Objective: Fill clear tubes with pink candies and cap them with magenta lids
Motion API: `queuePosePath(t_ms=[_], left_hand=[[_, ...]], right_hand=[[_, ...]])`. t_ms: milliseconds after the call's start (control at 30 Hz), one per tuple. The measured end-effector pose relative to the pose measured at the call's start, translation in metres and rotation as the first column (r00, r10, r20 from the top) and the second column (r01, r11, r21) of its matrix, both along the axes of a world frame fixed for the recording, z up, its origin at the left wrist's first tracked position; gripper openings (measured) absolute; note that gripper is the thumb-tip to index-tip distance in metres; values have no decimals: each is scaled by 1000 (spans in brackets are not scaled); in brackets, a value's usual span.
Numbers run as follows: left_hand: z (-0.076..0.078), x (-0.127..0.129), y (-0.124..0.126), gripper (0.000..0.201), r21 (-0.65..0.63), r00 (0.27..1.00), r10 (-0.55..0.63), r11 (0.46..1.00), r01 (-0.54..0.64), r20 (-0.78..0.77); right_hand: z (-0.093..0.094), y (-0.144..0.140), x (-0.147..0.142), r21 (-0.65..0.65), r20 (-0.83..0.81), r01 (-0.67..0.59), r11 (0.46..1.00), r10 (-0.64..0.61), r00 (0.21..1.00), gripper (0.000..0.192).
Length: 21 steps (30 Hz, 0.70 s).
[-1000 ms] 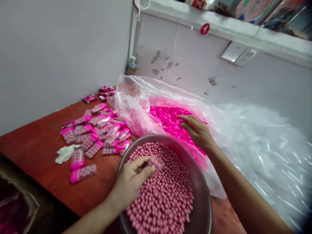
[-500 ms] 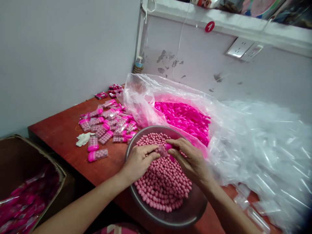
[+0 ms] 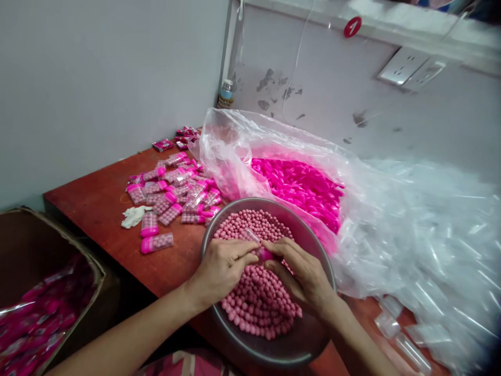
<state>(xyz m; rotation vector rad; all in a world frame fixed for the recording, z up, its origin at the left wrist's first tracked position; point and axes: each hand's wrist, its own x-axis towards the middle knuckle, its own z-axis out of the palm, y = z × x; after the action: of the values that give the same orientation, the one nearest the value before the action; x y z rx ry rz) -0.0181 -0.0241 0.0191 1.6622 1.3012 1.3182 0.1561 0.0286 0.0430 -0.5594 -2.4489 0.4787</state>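
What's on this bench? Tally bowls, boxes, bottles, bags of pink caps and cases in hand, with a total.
metal bowl: 1
cardboard box: 1
small bottle: 1
bag of pink caps: 1
case in hand: 1
Total: 5

Beyond the hands, two pale grey walls (image 3: pixel 97 78) are meeting at a corner, where a white pipe (image 3: pixel 227 47) is running down. The wall (image 3: pixel 332 104) ahead is showing chipped patches of paint (image 3: pixel 268 78) and is carrying a white socket (image 3: pixel 410 67) under a ledge (image 3: pixel 391 23) with a red number tag (image 3: pixel 352 26). Soft, even light is falling on the reddish-brown tabletop (image 3: pixel 97 203). Left of the hands, a cardboard box (image 3: pixel 23 235) is standing below the tabletop edge.
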Motion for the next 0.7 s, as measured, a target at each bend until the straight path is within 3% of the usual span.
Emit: queuePosePath(t_ms=[100, 200, 267, 333, 400, 433, 533, 633, 700], left_hand=[[1, 1, 3, 18, -54, 999, -6, 999, 9, 49], [0, 1, 10, 19, -214, 953, 8, 975, 60, 304], [-1, 2, 14, 22, -315, 842, 54, 939, 140, 537], [-2, 1, 18, 25, -362, 703, 123, 910, 202, 701], [-2, 0, 19, 26, -365, 609, 160, 902, 230, 777], [-3, 0, 20, 26, -358, 587, 160, 903, 238, 794], [-4, -2, 20, 23, -316, 612, 126, 924, 213, 781], [-5, -3, 18, 22, -257, 756, 63, 956, 142, 652], [-3, -3, 15, 22, -209, 845, 14, 971, 116, 535]], right_hand=[[-3, 2, 0, -66, -66, 40, 997, -44, 997, 29], [-4, 9, 0, -333, -138, 82, 940, -134, 981, 29], [-6, 13, 3, -588, -205, 48, 807, -206, 957, 31], [-9, 14, 9, -778, -274, -59, 626, -252, 928, 33], [-12, 14, 14, -863, -303, -144, 484, -267, 915, 34], [-14, 13, 16, -882, -304, -159, 444, -276, 912, 34], [-16, 13, 15, -891, -327, -166, 422, -346, 879, 32], [-14, 16, 7, -875, -408, -217, 432, -421, 810, 27], [-9, 18, 0, -882, -414, -241, 404, -425, 805, 29]])
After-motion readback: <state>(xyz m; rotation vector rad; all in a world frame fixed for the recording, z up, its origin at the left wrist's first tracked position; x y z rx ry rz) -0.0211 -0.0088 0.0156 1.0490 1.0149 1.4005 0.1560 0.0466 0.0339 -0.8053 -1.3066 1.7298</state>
